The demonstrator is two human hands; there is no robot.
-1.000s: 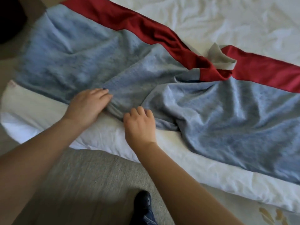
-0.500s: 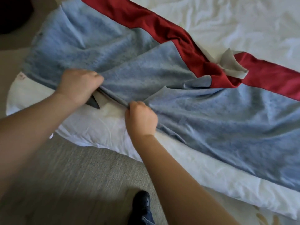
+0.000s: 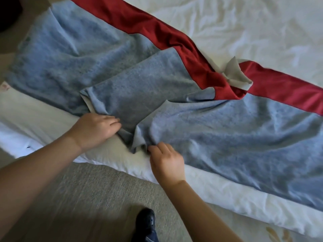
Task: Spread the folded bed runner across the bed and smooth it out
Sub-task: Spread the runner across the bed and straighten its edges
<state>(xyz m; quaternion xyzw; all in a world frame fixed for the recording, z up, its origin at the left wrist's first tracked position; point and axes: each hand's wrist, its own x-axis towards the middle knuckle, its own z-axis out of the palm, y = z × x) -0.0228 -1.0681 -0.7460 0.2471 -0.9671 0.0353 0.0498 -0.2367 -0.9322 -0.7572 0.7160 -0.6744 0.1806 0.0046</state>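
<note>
The bed runner (image 3: 218,133), blue-grey with a red band (image 3: 157,30) along its far side, lies across the white bed (image 3: 244,23). It is wrinkled, and a folded flap (image 3: 139,91) overlaps its middle. Where the red band twists, a pale underside corner (image 3: 236,74) shows. My left hand (image 3: 97,130) lies on the flap's near edge with its fingers stretched to the right. Just right of it, my right hand (image 3: 166,161) has its fingers curled into the bunched near hem of the runner.
The white duvet edge (image 3: 227,193) runs along the near side of the bed. Below it is beige carpet (image 3: 87,198) with my dark shoe (image 3: 146,222) on it. A dark object (image 3: 8,13) sits at the top left corner.
My left hand has let go of its raised grip and laid its fingers flat lower on the flap. The right hand slid right and nearer along the hem. The flap now lies flatter.
</note>
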